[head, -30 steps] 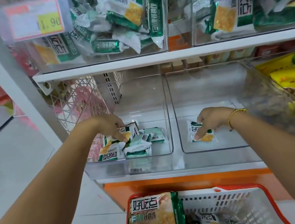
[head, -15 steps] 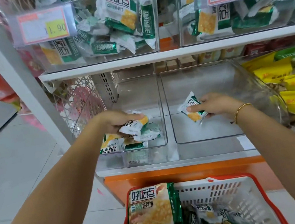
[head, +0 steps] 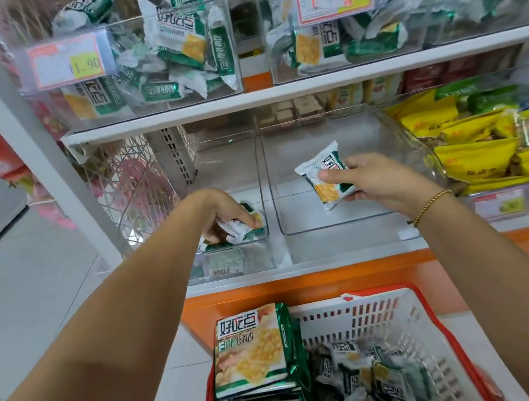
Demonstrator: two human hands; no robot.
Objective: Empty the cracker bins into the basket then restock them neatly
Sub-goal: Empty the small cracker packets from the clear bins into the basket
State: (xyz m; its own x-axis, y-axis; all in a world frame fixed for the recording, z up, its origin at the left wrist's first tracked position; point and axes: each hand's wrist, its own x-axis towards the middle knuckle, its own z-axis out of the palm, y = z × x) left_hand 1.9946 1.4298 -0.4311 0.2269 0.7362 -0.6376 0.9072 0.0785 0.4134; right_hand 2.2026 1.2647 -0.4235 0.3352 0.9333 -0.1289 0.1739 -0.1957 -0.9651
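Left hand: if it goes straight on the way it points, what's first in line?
The cracker packets in the left bin: the left hand points down and right, its fingers curled on them. Past those, likely the bin's clear right wall; depth is unclear.

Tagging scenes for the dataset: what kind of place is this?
Most likely a small shop's snack aisle: a price tag on bins of cracker packets, a white shelf, and a shopping basket.
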